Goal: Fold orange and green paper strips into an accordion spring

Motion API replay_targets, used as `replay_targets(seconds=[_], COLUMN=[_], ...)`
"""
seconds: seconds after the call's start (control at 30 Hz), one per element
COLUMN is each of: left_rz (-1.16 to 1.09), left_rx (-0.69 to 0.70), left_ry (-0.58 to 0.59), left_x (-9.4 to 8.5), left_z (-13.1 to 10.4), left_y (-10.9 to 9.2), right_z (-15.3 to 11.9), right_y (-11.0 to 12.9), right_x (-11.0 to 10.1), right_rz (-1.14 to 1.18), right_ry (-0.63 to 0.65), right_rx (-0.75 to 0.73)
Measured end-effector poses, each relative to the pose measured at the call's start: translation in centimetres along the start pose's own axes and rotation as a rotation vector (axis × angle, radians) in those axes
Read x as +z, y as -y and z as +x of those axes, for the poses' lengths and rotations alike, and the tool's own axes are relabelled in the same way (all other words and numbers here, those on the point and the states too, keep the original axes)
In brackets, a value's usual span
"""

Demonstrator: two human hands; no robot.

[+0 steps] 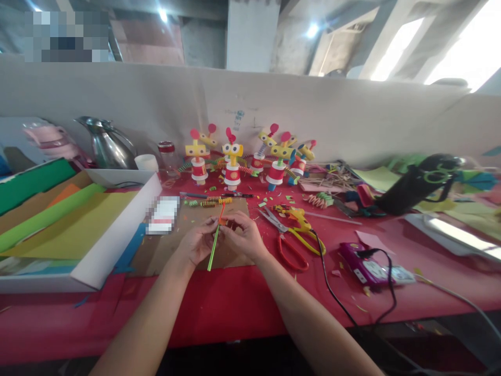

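Between both hands, above a brown cardboard sheet (156, 261), are narrow paper strips (213, 251), one yellow-green and one orange, crossing at the fingertips. My left hand (200, 240) pinches them from the left, fingers closed. From the other side my right hand (245, 235) pinches the orange part, its fingers also closed. The green strip hangs down toward me; the orange end points up and away. Just beyond the hands lie folded paper springs (219, 200) in yellow, brown and green. Scissors (282, 235) with red and yellow handles lie right of my right hand, beside a yellow glue gun (299, 219).
Several paper-cup robot figures (232, 167) stand at the back. A white box (117, 261) of coloured paper is at left, near a steel jug (109, 146). At right are a purple power strip (364, 266) with cords, a black bottle (418, 183) and paper scraps.
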State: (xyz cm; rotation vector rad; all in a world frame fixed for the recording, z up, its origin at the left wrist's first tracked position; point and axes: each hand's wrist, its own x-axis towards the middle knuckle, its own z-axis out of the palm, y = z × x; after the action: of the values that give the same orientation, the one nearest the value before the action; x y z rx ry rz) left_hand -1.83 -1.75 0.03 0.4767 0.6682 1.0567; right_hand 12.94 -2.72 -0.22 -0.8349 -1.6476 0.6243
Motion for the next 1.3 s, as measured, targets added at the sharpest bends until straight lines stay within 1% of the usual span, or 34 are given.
replay_targets(seconds=[0.17, 0.4, 0.57, 0.73, 0.87, 0.97, 1.1, 1.2, 1.3], left_rz=[-0.054, -0.08, -0.112, -0.096, -0.068, 0.041, 0.211, 0.219, 0.184], left_rx=[-0.057, -0.072, -0.078, -0.023, 0.066, 0.179, 0.318, 0.348, 0.329], left_ry=[0.027, 0.037, 0.01, -0.035, -0.113, -0.142, -0.143, -0.187, -0.174], left_x=[-0.3, 0.1, -0.1, -0.1, 0.0, 0.1, 0.5, 0.7, 0.8], left_z=[0.1, -0.1, -0.1, 0.2, 0.7, 0.8, 0.6, 0.5, 0.6], left_y=[-0.1, 0.1, 0.3, 0.5, 0.7, 0.9, 1.1, 1.3, 1.4], right_z=[0.1, -0.1, 0.0, 0.1, 0.0, -0.4, -0.8, -0.8, -0.5], right_y=[0.0, -0.3, -0.7, -1.4, -1.3, -1.3, -1.8, -2.0, -1.7], right_x=[-0.2, -0.2, -0.2, -0.1, 0.0, 0.4, 1.3, 1.7, 1.6], right_rz=[-0.052, -0.056, -0.032, 0.003, 0.032, 0.1, 0.272, 0.36, 0.438], right_ry=[0.027, 0.002, 0.007, 0.044, 0.054, 0.068, -0.052, -0.112, -0.143], right_rx=[-0.011, -0.066, -0.087, -0.09, -0.013, 0.11, 0.291, 0.345, 0.377])
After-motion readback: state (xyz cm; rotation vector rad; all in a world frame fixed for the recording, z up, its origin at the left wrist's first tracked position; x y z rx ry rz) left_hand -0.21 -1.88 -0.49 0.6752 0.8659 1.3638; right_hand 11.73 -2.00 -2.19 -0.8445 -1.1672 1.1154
